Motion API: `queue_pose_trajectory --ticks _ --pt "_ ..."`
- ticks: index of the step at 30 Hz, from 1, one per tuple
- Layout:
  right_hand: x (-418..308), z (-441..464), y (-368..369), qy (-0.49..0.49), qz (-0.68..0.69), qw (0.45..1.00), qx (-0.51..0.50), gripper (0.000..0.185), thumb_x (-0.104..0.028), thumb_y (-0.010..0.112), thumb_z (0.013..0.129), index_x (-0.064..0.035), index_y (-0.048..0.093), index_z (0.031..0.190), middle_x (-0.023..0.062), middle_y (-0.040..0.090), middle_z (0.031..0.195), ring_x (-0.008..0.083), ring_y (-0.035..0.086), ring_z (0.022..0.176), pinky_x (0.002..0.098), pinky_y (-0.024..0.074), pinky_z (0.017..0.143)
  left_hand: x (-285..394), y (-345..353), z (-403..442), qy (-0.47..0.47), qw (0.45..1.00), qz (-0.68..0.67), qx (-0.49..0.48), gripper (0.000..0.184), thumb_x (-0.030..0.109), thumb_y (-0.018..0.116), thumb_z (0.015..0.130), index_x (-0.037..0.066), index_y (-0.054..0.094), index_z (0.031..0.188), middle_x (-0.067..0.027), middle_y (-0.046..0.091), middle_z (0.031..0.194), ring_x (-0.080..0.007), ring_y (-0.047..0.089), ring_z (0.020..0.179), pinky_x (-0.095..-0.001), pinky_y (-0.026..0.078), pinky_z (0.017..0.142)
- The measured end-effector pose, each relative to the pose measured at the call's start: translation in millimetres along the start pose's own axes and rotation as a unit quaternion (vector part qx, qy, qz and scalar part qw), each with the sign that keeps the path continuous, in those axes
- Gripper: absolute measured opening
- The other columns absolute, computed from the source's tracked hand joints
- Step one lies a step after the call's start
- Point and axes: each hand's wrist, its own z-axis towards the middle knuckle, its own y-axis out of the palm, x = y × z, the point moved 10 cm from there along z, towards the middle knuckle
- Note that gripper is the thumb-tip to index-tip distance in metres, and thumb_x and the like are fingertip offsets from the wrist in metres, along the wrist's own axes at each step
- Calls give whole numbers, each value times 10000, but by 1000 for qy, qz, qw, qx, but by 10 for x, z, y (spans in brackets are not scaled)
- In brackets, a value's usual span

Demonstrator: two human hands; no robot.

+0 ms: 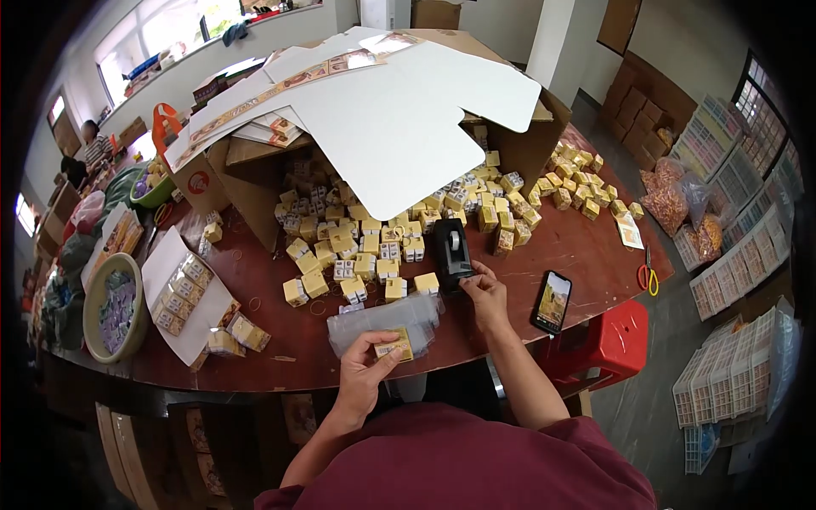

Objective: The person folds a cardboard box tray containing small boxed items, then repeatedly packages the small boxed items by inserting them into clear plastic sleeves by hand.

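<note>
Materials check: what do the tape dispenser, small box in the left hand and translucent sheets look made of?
Tape dispenser: likely hard plastic, black with slight shine.
Small box in the left hand: probably thin printed card, with flat faces and straight edges.
Translucent sheets: seemingly glossy plastic film, see-through with pale highlights.

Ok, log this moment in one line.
left hand: holding small yellow printed box | right hand: at black plastic tape dispenser | translucent plastic sheets: on red-brown table

A lit phone (552, 301) and scissors (649, 274) lie on the table (591, 246), a red stool (625, 331) beside its edge.
</note>
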Motion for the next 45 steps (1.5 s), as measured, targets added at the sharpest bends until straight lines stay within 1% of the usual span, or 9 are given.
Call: queue_pose_trajectory --ticks 9,12,16,27,32,36,40,43,45 --pt "-83 -91 -148 -14 -251 968 -21 78 -66 786 789 8 762 793 222 644 1323 325 607 1232 397 469 1016 82 78 41 17 997 71 -5 267 17 715 966 7 620 1215 -72 678 1171 -106 648 1065 -243 540 906" --pt "-800 -565 89 -86 -234 967 -56 84 -75 797 822 4 773 835 201 603 1401 304 536 1330 408 422 1084 135 76 49 17 993 113 6 274 20 723 960 2 620 1214 -70 683 1175 -103 655 1051 -245 551 893" --pt "-1243 -1139 813 -14 74 965 -251 70 -60 773 901 -4 785 943 196 461 1553 297 415 1433 443 320 1176 26 208 67 -20 987 159 -27 369 15 754 930 7 593 1262 -83 671 1210 -133 655 1099 -279 553 951" --pt "-1407 -1266 978 -215 -114 953 -180 116 -118 825 853 -53 794 945 213 499 1514 325 488 1370 473 397 1128 83 211 20 -8 983 180 -25 376 98 760 933 1 616 1267 -76 689 1158 -98 655 1018 -275 576 851" --pt "-1475 -1206 891 -147 -45 985 -75 222 -100 872 783 -55 762 970 168 555 1439 350 519 1310 462 459 1069 53 141 -9 5 979 205 -15 383 108 763 929 -2 625 1268 -78 696 1135 -99 659 1012 -273 566 861" --pt "-1796 -1453 1112 -395 -275 855 -194 210 -90 857 798 -62 760 982 147 593 1384 374 531 1271 444 495 1002 117 241 -50 -9 985 171 -36 535 95 752 934 10 524 1411 -96 666 1192 -122 653 1065 -284 555 909" --pt "-1551 -1397 1145 -327 -244 861 -304 408 -75 846 815 -77 735 1207 149 611 1326 324 548 1260 418 477 1031 177 226 -43 11 989 145 -21 696 86 736 948 30 378 1541 -114 622 1284 -136 622 1146 -292 537 952" --pt "-1258 -1337 1054 -109 -15 939 -327 761 -80 849 821 -72 512 1503 139 620 1286 272 579 1231 405 482 1048 227 205 -27 31 998 48 -2 717 81 728 956 42 355 1568 -115 586 1342 -131 584 1202 -286 515 980" --pt "-1110 -1428 1039 -71 -54 937 -337 894 -93 835 840 -66 345 1587 124 620 1265 257 590 1214 399 483 1054 217 193 -4 31 999 -3 -3 718 75 729 954 41 361 1569 -117 566 1382 -153 562 1249 -303 487 1029"
